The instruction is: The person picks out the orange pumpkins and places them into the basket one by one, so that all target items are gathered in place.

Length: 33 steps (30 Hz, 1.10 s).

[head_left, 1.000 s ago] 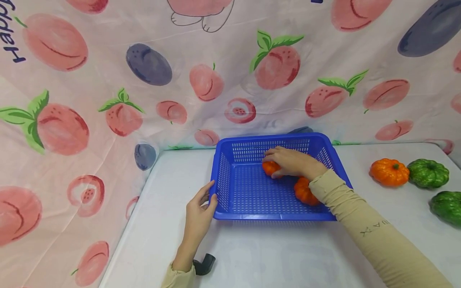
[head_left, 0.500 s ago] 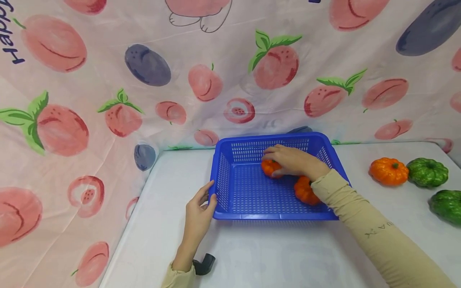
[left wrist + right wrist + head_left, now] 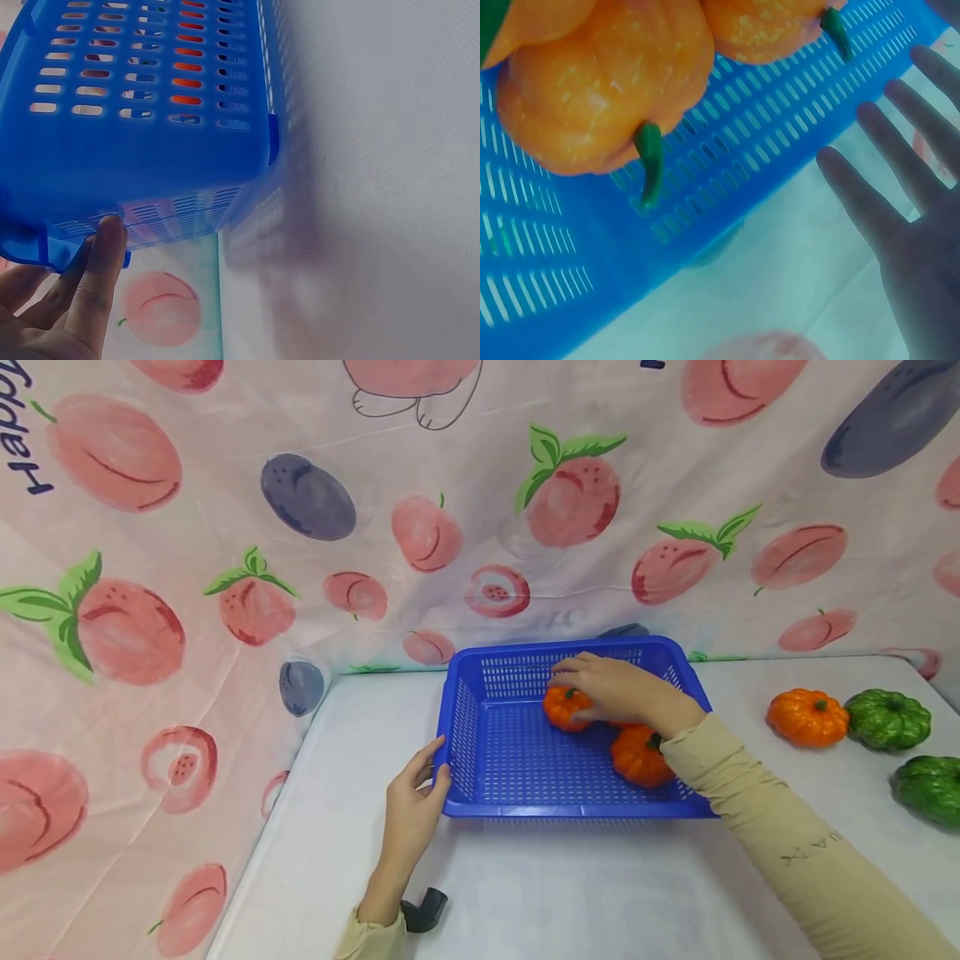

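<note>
My right hand (image 3: pixel 617 692) is over a small orange pumpkin (image 3: pixel 564 708) inside the blue plastic basket (image 3: pixel 581 811). In the right wrist view its fingers (image 3: pixel 870 191) are straight and spread, apart from the pumpkins. A second orange pumpkin (image 3: pixel 640 758) sits closer to the basket's right front, and a third (image 3: pixel 624 724) shows only a sliver beneath my wrist. At the basket's left side, my left hand (image 3: pixel 411 806) touches the outer rim with thumb and fingertips. The left wrist view shows its extended fingers (image 3: pixel 97 277) at the basket's outside wall, under the rim.
Right of the basket on the white table (image 3: pixel 570 885) lie another orange pumpkin (image 3: pixel 807 717), a green pumpkin (image 3: pixel 887 719) beside it, and a second green one (image 3: pixel 930 789) nearer. Fruit-printed cloth (image 3: pixel 337 618) hangs behind and left. A black curved piece (image 3: pixel 426 911) is at the left wrist.
My right hand has risen slightly and loosened from the orange pumpkin, leaving more of it visible. The right forearm has shifted a little rightward. My left hand stays at the rim.
</note>
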### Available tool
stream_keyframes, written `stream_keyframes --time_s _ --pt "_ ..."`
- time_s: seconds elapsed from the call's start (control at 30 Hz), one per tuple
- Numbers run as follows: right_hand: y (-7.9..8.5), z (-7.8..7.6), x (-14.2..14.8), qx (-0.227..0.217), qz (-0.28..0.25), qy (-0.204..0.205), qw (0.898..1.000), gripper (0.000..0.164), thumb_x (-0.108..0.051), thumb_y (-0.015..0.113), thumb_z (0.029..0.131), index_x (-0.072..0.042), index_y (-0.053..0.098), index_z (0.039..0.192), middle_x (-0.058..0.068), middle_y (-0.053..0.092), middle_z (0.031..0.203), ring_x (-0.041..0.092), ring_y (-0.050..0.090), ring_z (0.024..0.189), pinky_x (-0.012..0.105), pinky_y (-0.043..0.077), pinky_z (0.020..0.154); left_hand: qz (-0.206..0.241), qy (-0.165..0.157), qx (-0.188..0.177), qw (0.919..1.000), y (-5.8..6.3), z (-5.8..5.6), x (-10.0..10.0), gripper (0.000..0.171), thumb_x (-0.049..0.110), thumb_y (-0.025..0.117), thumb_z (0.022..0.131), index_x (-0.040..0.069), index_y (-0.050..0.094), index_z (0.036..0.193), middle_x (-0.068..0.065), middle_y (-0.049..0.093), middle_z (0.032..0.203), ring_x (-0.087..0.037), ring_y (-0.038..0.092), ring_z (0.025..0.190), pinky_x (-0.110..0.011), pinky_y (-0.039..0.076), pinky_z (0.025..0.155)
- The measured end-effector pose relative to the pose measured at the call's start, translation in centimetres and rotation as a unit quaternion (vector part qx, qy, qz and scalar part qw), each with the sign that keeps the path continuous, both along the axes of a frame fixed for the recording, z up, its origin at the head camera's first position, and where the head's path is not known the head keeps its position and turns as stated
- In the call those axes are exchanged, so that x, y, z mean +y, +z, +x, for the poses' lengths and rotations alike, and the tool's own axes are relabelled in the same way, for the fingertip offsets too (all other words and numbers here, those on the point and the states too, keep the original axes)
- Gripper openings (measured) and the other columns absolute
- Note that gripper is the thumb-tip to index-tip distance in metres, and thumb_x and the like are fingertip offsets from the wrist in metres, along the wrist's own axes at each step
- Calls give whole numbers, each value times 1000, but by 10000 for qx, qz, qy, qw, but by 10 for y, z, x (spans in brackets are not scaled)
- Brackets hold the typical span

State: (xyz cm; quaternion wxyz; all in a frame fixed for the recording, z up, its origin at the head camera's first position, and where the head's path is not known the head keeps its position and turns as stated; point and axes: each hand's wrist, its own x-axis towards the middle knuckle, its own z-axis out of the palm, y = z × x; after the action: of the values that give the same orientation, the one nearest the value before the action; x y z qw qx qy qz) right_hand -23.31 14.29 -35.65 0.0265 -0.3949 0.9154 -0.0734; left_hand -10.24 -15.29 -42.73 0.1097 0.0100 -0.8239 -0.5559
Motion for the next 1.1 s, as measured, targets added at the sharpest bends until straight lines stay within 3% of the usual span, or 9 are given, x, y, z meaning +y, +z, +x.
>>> stream_keyframes --time_s 0.7,1.1 --pt "18 14 27 494 -100 -98 9987 53 -23 81 84 -3 63 130 19 57 137 40 52 126 56 48 103 93 -30 37 9999 -1 0 0 40 5 60 96 10 61 136 -15 62 133 -27 69 105 -28 61 82" --pt "24 22 46 328 -91 -362 9988 54 -23 79 85 -4 61 133 18 55 139 42 48 129 61 44 105 49 -40 68 10000 -1 -1 0 40 5 61 96 10 60 136 -16 63 132 -27 69 103 -28 61 81"
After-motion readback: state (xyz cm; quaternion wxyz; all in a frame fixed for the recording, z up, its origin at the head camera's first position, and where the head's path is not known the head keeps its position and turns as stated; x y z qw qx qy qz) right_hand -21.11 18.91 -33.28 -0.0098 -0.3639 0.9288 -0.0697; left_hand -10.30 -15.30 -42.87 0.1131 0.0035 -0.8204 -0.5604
